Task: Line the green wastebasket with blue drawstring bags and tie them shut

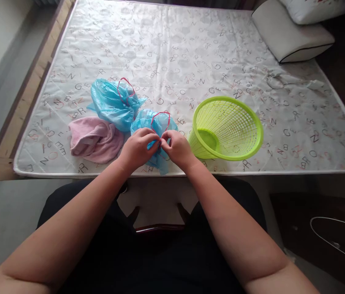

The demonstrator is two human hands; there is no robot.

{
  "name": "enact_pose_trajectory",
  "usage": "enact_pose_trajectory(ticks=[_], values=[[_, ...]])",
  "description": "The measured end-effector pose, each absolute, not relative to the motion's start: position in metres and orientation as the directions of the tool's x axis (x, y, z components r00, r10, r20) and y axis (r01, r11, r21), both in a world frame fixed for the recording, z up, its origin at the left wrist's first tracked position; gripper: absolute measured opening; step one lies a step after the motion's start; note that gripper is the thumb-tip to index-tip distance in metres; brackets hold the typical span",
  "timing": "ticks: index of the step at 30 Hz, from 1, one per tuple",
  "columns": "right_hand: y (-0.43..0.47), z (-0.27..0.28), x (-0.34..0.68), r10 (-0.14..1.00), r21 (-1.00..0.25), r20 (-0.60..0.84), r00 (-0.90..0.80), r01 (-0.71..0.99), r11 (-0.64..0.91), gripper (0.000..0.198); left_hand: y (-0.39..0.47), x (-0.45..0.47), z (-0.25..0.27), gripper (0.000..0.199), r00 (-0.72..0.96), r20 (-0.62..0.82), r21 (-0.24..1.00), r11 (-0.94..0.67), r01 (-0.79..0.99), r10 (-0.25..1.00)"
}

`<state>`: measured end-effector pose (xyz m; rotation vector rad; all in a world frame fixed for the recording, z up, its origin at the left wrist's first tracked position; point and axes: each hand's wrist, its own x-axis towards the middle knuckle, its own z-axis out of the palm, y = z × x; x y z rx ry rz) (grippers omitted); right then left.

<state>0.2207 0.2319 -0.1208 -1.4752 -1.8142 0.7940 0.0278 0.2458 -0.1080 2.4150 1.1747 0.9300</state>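
Observation:
Both hands meet at the neck of a small blue plastic bag (149, 118) near the front edge of the mattress. A red drawstring (168, 117) loops up above that bag. My left hand (140, 147) pinches at the gathered neck, its fingertips closed on the drawstring. Opposite it, my right hand (176, 148) pinches the drawstring too, the fingertips of both hands almost touching. The exact knot or crossing between them is too small to make out. Behind and to the left lies another blue plastic bag (107, 102), bunched up, with its own red drawstring loop (125, 90) on top.
A pink cloth (95, 141) lies crumpled left of my hands. To the right, a lime-green mesh basket (229, 128) leans with its mouth tilted toward me. The letter-patterned mattress (184, 53) carries a white pillow (291, 32) at the far right. A white cable (328, 219) hangs lower right.

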Motion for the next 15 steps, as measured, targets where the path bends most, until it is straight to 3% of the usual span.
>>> enact_pose_trajectory(ticks=[7,15], values=[[0.2312,-0.1239,0.2183,0.975,-0.827,0.136,-0.177,0.521,0.21,0.005,0.2464,0.0261,-0.115,0.015,0.424,0.324,0.556,-0.533,0.638,0.846],[0.2335,-0.1259,0.2176,0.981,-0.844,0.128,-0.146,0.504,0.186,0.005,0.2462,0.0257,-0.1174,0.014,0.432,0.377,0.549,-0.573,0.608,0.819]])
